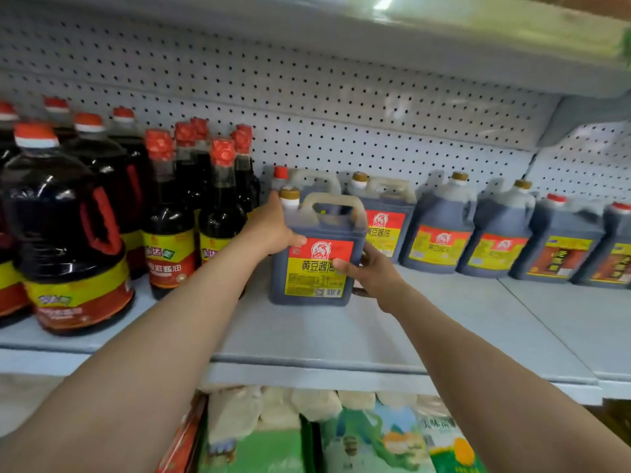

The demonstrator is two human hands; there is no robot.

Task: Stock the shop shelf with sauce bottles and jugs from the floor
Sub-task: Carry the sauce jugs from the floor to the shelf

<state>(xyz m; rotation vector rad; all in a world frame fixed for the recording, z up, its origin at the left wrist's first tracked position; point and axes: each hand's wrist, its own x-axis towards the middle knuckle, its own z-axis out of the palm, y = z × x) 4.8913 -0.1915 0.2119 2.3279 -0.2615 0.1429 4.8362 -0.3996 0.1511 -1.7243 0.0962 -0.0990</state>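
Note:
A square dark sauce jug [319, 268] with a gold cap, a moulded handle and a red and yellow label stands upright on the white shelf [341, 336]. My left hand [271, 228] grips its upper left side, thumb across the top of the label. My right hand [374, 273] holds its lower right side, thumb on the label. Behind it stands another jug [307, 180] with a red cap. A row of similar jugs [440, 227] runs along the back to the right.
Tall red-capped sauce bottles [222, 206] and big round jugs with red handles [68, 240] fill the shelf's left part. A pegboard back wall [341, 114] and an upper shelf [444, 39] close the bay. Packaged goods [307, 431] lie on the shelf below.

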